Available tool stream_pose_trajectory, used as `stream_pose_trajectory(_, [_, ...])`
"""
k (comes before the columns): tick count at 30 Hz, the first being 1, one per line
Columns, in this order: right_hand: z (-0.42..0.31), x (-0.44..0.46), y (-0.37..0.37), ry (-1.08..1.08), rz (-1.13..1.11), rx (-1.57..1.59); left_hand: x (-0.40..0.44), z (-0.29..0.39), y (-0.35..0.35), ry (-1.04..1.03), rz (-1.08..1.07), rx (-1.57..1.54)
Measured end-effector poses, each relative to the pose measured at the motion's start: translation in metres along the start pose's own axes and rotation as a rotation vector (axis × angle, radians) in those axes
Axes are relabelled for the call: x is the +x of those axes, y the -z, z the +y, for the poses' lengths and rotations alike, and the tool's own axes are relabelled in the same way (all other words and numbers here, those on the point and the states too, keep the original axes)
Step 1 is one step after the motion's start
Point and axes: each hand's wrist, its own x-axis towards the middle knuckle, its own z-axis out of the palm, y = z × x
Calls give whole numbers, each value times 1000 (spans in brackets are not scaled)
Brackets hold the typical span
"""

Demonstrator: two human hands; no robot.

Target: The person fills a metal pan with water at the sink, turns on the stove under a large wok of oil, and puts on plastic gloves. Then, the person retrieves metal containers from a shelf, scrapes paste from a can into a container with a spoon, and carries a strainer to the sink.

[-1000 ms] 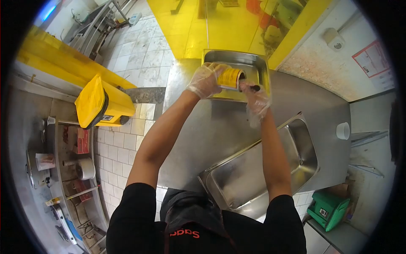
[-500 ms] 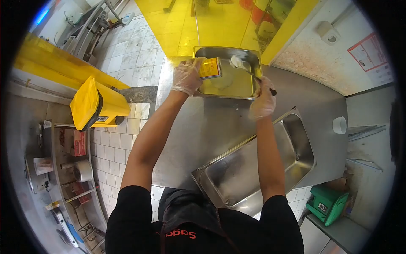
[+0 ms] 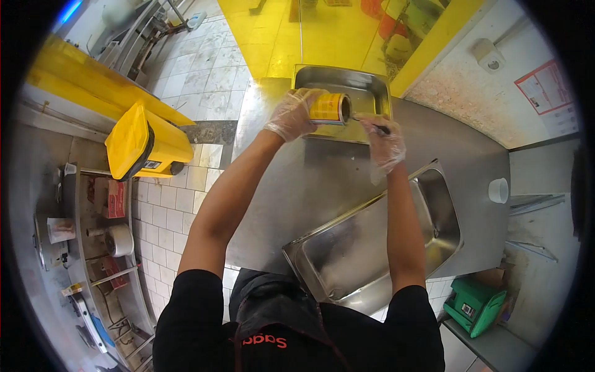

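Observation:
In a clear plastic glove, my left hand (image 3: 292,116) is wrapped round a yellow can (image 3: 326,108). The can lies tilted on its side, its dark open mouth facing right. My right hand (image 3: 387,147), gloved too, grips a spoon (image 3: 382,130) with a dark handle. The spoon's far end is at the can's mouth, and its bowl is hidden. Both hands are over the near side of a rectangular steel pan (image 3: 347,72), which stands at the far end of the steel table (image 3: 273,204).
A larger, deep steel pan (image 3: 445,193) lies slanted under my right forearm. A small white cup (image 3: 498,190) stands at the table's right edge. On the floor to the left is a yellow bin (image 3: 164,146). A green container (image 3: 477,304) sits low at the right.
The spoon, which held a white lump over the pan, has moved to the can's mouth. The can has shifted right, and my right hand has turned and come slightly lower.

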Motion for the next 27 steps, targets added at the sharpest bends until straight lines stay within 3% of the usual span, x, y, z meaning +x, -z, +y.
stream_pose_trajectory(3, [6,1,-11,63,-85,-70,-2,16,5,-88,84,10])
stream_pose_trajectory(5, [10,4,-14,-137,-116,171,-4,15,9,-65,50,-17])
stream_pose_trajectory(9, [-2,-12,-26,-145,-180,43,1,12,10,-153,65,84])
stream_pose_trajectory(11, [-17,-11,-32,-401,19,326,1,15,13,-230,96,124])
stream_pose_trajectory(12, [-17,-11,-37,-404,18,330,1,17,15,-228,93,126])
stream_pose_trajectory(14, [-16,-8,-41,-441,210,935,4,21,14,-171,19,140])
stream_pose_trajectory(17, [-7,-9,-37,-563,387,1024,11,23,14,-91,42,194])
stream_pose_trajectory(20, [10,-13,-20,-645,388,1138,11,9,15,21,104,234])
stream_pose_trajectory(24, [23,-8,-14,-555,586,1170,1,-13,8,111,173,333])
stream_pose_trajectory(26, [33,-9,-14,-152,390,522,0,-16,11,146,91,366])
stream_pose_trajectory(27, [36,-16,-15,-156,391,522,-1,-16,12,181,10,397])
